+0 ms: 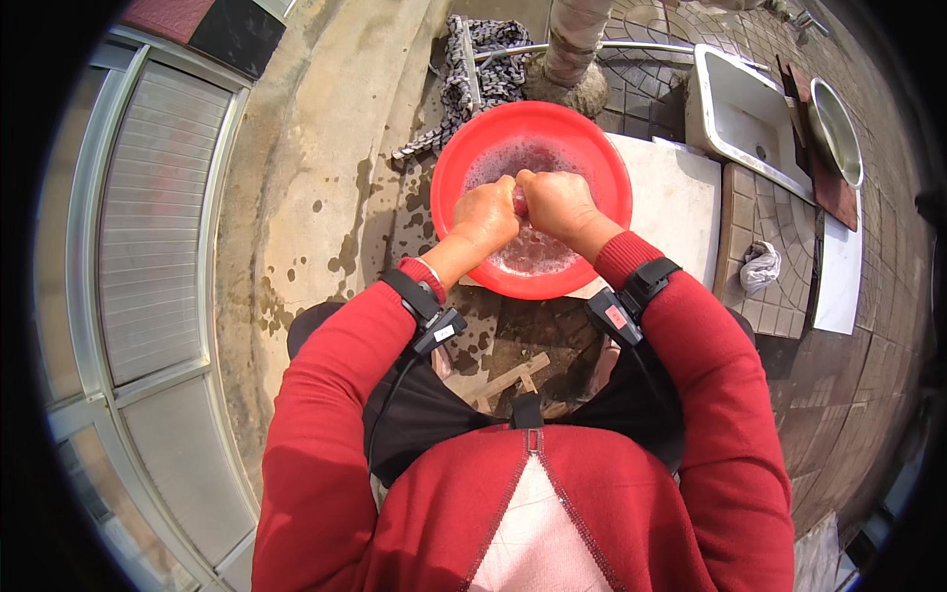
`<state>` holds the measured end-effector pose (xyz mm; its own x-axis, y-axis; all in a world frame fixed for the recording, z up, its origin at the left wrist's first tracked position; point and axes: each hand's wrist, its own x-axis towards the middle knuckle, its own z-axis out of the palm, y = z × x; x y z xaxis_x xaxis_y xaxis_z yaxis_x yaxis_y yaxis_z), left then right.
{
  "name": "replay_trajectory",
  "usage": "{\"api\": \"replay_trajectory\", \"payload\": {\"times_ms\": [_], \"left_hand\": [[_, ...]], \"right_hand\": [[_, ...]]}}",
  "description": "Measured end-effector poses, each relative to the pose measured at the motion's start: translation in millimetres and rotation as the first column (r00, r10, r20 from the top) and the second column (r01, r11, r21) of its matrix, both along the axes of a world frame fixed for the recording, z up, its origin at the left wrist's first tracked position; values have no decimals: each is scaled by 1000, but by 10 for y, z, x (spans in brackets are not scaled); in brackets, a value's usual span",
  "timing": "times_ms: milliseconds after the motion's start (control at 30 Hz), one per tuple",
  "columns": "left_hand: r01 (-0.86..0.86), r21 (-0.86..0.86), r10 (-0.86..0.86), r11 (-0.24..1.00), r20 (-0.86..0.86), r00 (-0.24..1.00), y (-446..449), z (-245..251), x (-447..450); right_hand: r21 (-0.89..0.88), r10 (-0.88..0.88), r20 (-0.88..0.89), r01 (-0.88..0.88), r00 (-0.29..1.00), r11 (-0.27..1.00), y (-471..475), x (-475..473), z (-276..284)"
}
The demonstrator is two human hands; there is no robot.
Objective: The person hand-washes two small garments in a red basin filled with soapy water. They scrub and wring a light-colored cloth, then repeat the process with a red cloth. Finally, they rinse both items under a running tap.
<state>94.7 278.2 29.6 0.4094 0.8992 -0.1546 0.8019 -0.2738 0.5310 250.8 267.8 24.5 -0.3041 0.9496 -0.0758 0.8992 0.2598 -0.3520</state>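
Straight before me is a round red plastic basin [612,189], with soapy water [529,255] and white foam inside. Over its middle my left hand [484,211] and my right hand [556,201] are held close together as fists. Both close around a small dark pink piece of wet material [520,201], probably cloth, that shows between them. My fingers hide most of it. Each wrist carries a black strap with a small device.
A white sink [747,111] and a metal bowl [836,133] stand at the right. A crumpled pale cloth [760,266] lies on a tiled slab [795,285]. Behind the basin are a black-and-white mop [492,63] and a wrapped pipe [577,44]. A panelled door [166,222] lines the left.
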Motion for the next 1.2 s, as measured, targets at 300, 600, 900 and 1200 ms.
{"api": "replay_trajectory", "payload": {"times_ms": [300,600,900,1200], "left_hand": [[238,-963,676,124,258,690,-57,103,-43],[-45,-18,47,999,219,975,113,268,-77],[422,641,-383,641,-209,900,59,268,-149],[114,185,-109,976,-37,993,-88,60,-43]], "right_hand": [[471,352,15,-317,936,823,106,175,63],[80,-143,-256,169,956,982,166,277,114],[-792,-489,-597,-370,636,485,3,184,376],[-89,-1,-57,-4,998,996,-97,43,299]]}}
